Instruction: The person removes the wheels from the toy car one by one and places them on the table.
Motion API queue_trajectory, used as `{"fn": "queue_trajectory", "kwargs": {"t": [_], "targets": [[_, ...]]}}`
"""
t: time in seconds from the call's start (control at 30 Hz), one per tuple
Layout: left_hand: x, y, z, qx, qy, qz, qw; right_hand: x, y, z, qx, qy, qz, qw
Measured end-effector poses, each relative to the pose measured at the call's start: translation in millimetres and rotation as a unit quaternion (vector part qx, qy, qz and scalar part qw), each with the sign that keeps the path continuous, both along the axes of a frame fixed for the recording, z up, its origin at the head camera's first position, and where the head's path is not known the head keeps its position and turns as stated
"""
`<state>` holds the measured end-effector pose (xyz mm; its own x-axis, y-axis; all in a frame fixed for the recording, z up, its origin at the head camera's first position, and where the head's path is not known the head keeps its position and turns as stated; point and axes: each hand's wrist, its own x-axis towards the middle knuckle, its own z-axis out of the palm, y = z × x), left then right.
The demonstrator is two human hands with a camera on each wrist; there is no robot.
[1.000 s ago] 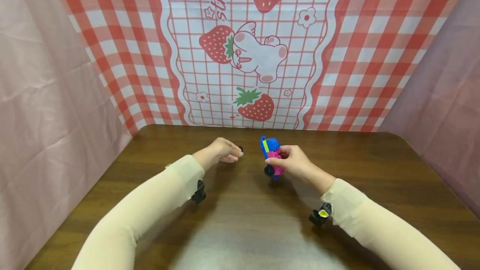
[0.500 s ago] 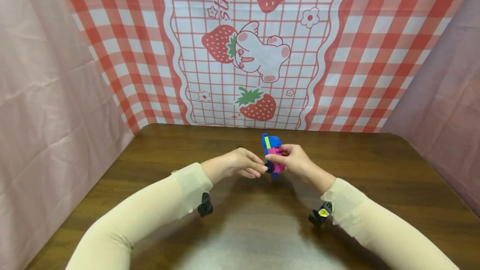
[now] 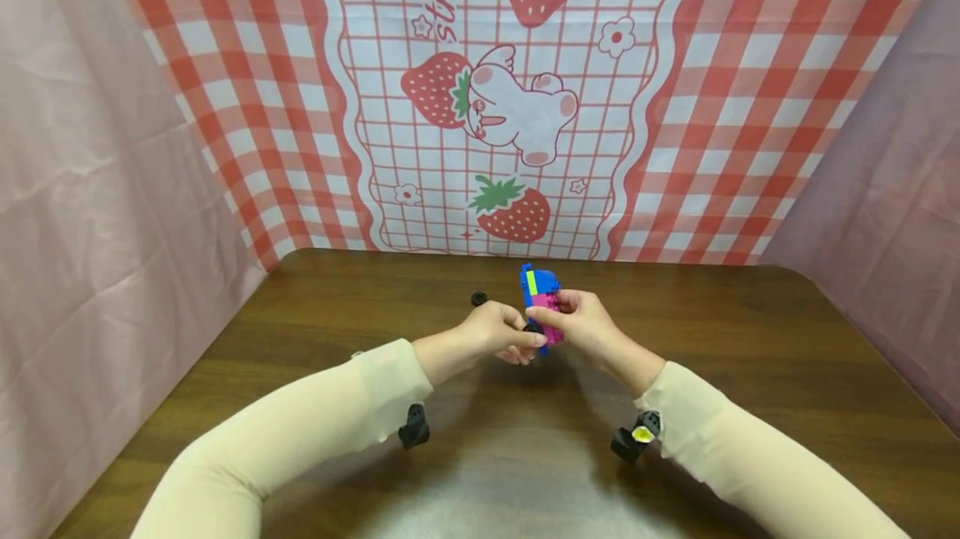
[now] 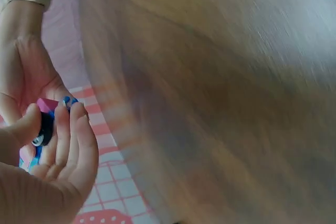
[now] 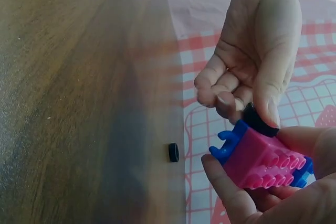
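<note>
My right hand [image 3: 588, 324] grips a small toy car [image 3: 543, 284] built of blue, pink and lime blocks, held above the table with its blue cab end pointing away. In the right wrist view, two rows of pink studs [image 5: 275, 170] show on its body. My left hand [image 3: 497, 331] pinches a black wheel [image 5: 257, 121] at the side of the car, thumb on its outer face and fingers behind. The left wrist view shows the same wheel [image 4: 45, 129] between thumb and fingers. Apart from both hands, a loose black tyre [image 3: 479, 298] lies on the table.
The brown wooden table [image 3: 712, 322] ends at a strawberry-print checked cloth [image 3: 525, 214] hanging behind it. Pink cloths hang at left [image 3: 120, 239] and right [image 3: 885, 214]. A black camera sits on each wrist.
My left hand has moved right, from beside the loose tyre to the car, and now pinches the wheel there. The tyre is in plainer view. My right hand keeps its grip almost in place.
</note>
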<state>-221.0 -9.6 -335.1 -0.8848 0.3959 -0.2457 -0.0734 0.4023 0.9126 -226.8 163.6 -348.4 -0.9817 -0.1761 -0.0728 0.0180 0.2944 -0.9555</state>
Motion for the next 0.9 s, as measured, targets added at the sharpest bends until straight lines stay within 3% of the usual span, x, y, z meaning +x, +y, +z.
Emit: {"fn": "queue_trajectory", "kwargs": {"t": [0.13,0.27,0.47,0.6,0.9], "targets": [[-1.6,-2.9,-2.2,-0.035,0.049,-0.045,0.9972,-0.5,0.9,-1.5,-0.009,0.000,0.001,1.0000],[-5.1,-5.7,-2.2,-0.064,0.092,-0.099,0.9888,-0.7,2.8,-3.5,-0.019,-0.003,0.006,0.9998],[-8.7,-7.7,-2.0,-0.070,0.133,-0.156,0.9762,3.0,4.6,-5.0,-0.026,0.000,0.001,0.9997],[-8.0,-8.7,-1.5,-0.090,0.159,-0.148,0.9719,3.6,3.1,-4.9,-0.026,0.004,-0.002,0.9996],[-0.7,-2.8,-5.6,-0.142,0.238,-0.081,0.9574,5.3,-1.3,-5.2,-0.034,0.007,-0.029,0.9990]]}}
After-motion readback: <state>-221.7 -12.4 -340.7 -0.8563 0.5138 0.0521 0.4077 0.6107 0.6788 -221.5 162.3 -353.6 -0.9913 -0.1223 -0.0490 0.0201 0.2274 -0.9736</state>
